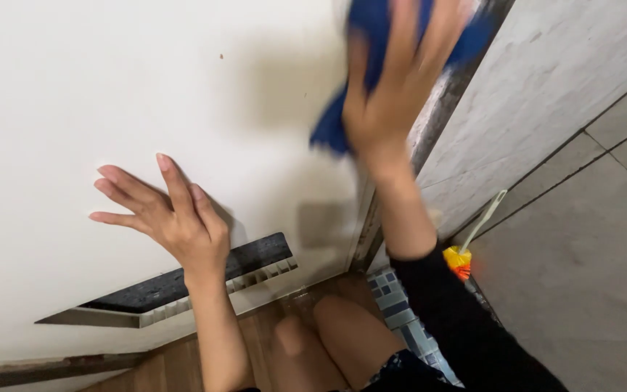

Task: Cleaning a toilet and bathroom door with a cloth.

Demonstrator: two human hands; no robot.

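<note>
While I press my left hand [175, 218] flat, fingers spread, on the cream painted door [110, 87], right hand [393, 87] holding a blurred blue cloth [335, 127] against it, yellow-orange brush [459, 260] by the tiled wall [546, 80].

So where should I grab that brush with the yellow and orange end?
Grip the brush by its pale, thin handle near the top, coming from the tiled-floor side. It leans against the grey wall, bristles down by the floor, so the handle is the bare part that fingers can close around.
</note>
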